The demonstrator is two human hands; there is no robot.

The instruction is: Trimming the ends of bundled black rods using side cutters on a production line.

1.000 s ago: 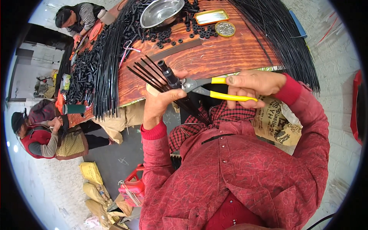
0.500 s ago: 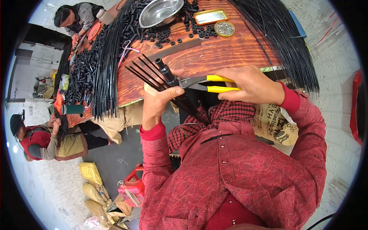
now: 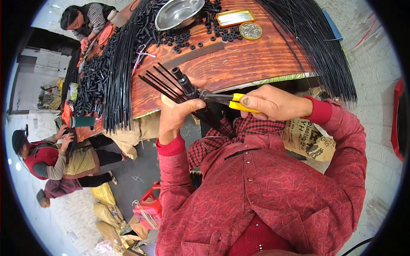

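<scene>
My left hand (image 3: 181, 102) is closed round a black ribbed tube fitting (image 3: 184, 81) and a bundle of thin black rods (image 3: 156, 83). The rods fan out past the fingers to the upper left, and their lower ends run down toward my lap. With my right hand (image 3: 269, 102) I grip pliers (image 3: 234, 101) by their yellow handles, which are squeezed nearly together. The jaws meet the side of the fitting beside my left thumb. Whatever small piece sits between the jaws is too small to make out.
On the wooden table (image 3: 256, 55) lie long black rods (image 3: 117, 85), black fittings (image 3: 94, 70), a metal bowl (image 3: 177, 17), a tray of pins (image 3: 235, 18) and a dish of small metal parts (image 3: 250, 31). Other people work at the left; sacks (image 3: 109, 213) lie on the floor.
The pliers' handles have come together, and my right hand has turned and closed round them. My left hand stays nearly still. Another person has appeared at the lower left.
</scene>
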